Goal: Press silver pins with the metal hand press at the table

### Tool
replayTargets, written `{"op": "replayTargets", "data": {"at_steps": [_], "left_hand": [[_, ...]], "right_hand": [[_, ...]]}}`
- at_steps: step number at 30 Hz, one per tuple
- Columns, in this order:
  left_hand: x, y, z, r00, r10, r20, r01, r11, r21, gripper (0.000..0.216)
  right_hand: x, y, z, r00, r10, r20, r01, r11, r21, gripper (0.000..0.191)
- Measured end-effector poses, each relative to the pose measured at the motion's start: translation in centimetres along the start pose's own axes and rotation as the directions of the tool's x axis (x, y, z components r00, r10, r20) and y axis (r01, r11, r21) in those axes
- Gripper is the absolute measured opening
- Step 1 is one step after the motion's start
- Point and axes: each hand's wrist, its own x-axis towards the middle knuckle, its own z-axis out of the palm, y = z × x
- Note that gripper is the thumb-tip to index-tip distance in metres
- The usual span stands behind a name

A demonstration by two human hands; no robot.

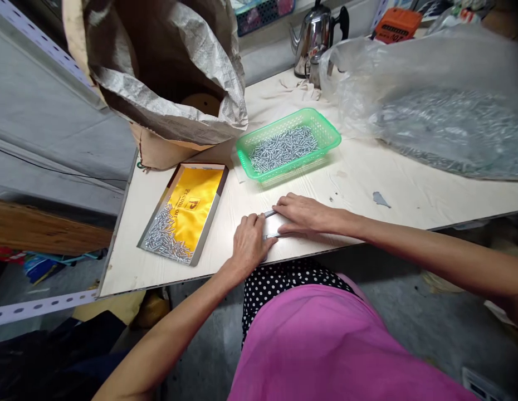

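A small flat pale plate with dark edge strips (273, 225) lies on the table near its front edge. My left hand (249, 240) is closed round its left end, thumb along the near side. On the opposite end, my right hand (304, 214) grips it with bent fingers on the far edge and the thumb nearer me. Both hands cover much of the plate. Beyond them stands a green plastic basket (332, 135) holding many small silvery metal pins. To the left, a shallow box (208, 225) contains yellow satin cloth (200, 189) and a heap of similar pins (164, 236).
A large open paper sack (159, 139) stands at the back left of the table (242, 195). At the right lies a clear plastic bag (443, 122) full of metal pieces. Behind are a steel kettle (313, 42) and an orange case (396, 25). A grey scrap (380, 199) lies right.
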Motion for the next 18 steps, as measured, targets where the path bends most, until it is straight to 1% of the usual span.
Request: {"op": "replayTargets", "data": {"at_steps": [3, 5, 6, 8, 10, 12, 13, 14, 15, 16, 18], "left_hand": [[-2.0, 2.0, 1.1, 0.989, 0.113, -0.091, -0.117, 0.993, -0.032, 0.047], [-3.2, 3.4, 2.0, 0.977, 0.185, -0.106, -0.194, 0.978, -0.081, 0.049], [-3.6, 3.9, 2.4, 0.975, 0.200, -0.101, -0.211, 0.970, -0.116, 0.050], [-3.9, 4.7, 3.0, 0.975, 0.204, -0.087, -0.218, 0.956, -0.196, 0.051], [-3.9, 5.0, 3.3, 0.978, 0.193, -0.085, -0.209, 0.940, -0.271, 0.051], [-3.6, 4.9, 3.4, 0.978, 0.182, -0.099, -0.204, 0.925, -0.321, 0.052], [-3.6, 4.9, 3.4, 0.978, 0.179, -0.111, -0.207, 0.920, -0.334, 0.053], [-3.7, 4.9, 3.4, 0.975, 0.183, -0.126, -0.216, 0.915, -0.341, 0.055], [-3.9, 4.9, 3.4, 0.970, 0.195, -0.145, -0.234, 0.909, -0.344, 0.056], [-4.3, 4.9, 3.3, 0.962, 0.219, -0.166, -0.264, 0.901, -0.345, 0.056], [-5.7, 5.0, 3.0, 0.929, 0.305, -0.211, -0.362, 0.869, -0.337, 0.049]], "right_hand": [[0.4, 1.2, 0.3, 0.999, 0.030, -0.036, -0.031, 0.999, -0.019, 0.026], [0.8, 1.7, 0.8, 0.996, 0.053, -0.075, -0.058, 0.996, -0.066, 0.019], [1.1, 1.9, 1.0, 0.994, 0.056, -0.092, -0.064, 0.994, -0.088, 0.017], [1.9, 2.3, 1.0, 0.990, 0.065, -0.122, -0.079, 0.990, -0.115, 0.015], [2.7, 2.4, 0.5, 0.985, 0.100, -0.137, -0.119, 0.983, -0.137, 0.016], [3.5, 1.6, -0.2, 0.982, 0.133, -0.134, -0.155, 0.973, -0.171, 0.016], [3.9, 0.7, -0.6, 0.985, 0.114, -0.127, -0.136, 0.974, -0.183, 0.015], [4.2, -0.3, -0.9, 0.992, 0.058, -0.115, -0.079, 0.980, -0.185, 0.015], [4.4, -1.5, -1.0, 0.995, -0.032, -0.099, 0.015, 0.985, -0.172, 0.014], [4.6, -2.8, -0.9, 0.986, -0.145, -0.077, 0.133, 0.980, -0.147, 0.012], [4.8, -5.1, -0.1, 0.929, -0.370, -0.021, 0.367, 0.926, -0.093, 0.008]]}}
